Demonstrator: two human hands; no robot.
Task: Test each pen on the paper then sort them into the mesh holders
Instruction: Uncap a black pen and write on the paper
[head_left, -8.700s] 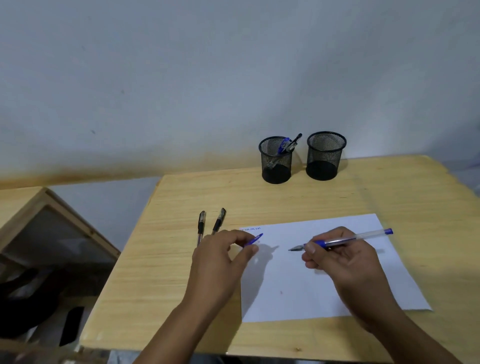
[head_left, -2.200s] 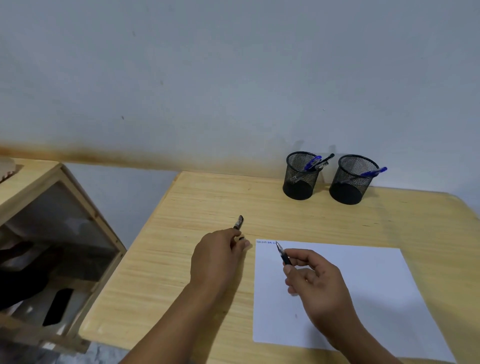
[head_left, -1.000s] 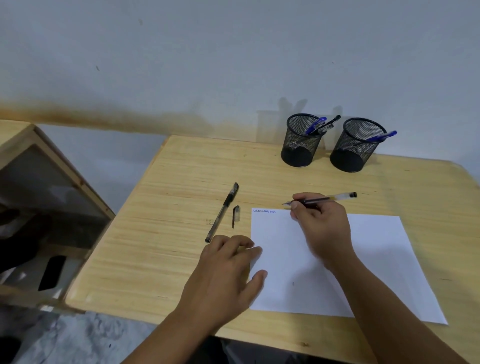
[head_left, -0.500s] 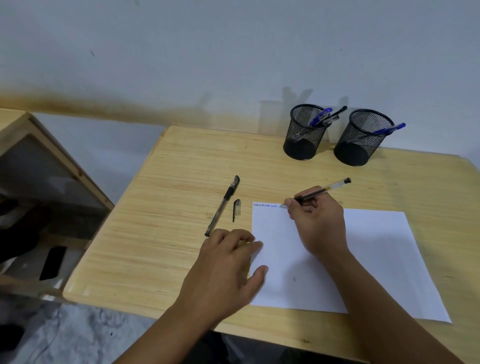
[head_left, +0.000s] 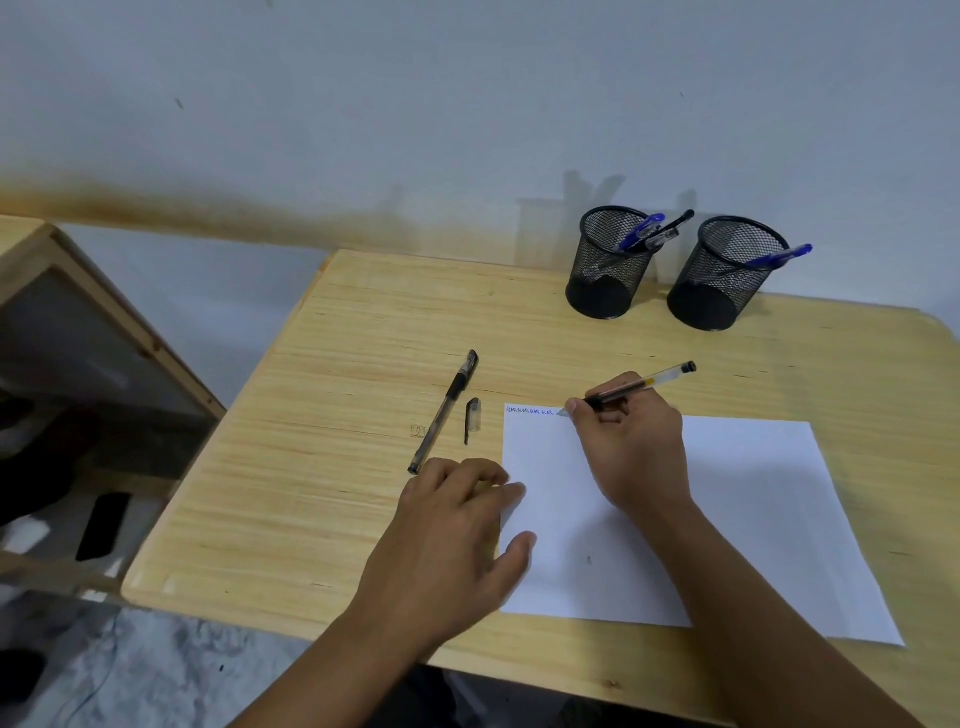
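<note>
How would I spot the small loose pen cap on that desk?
On the light wooden desk, look just left of the white paper sheet. The small clear-and-black pen cap lies there, beside the capped black pen and much shorter than it.

Right hand (head_left: 631, 447) grips a clear gel pen (head_left: 631, 387), tip down at the top edge of the white paper (head_left: 753, 499), just after a row of small blue scribbles (head_left: 531, 411). Left hand (head_left: 457, 535) lies flat, fingers on the paper's left edge. On the wooden surface (head_left: 322, 467) a black capped pen (head_left: 444, 411) lies beside a loose cap (head_left: 472, 418). At the back, left mesh holder (head_left: 608, 270) has several pens, right mesh holder (head_left: 727, 275) one blue pen (head_left: 779, 254).
</note>
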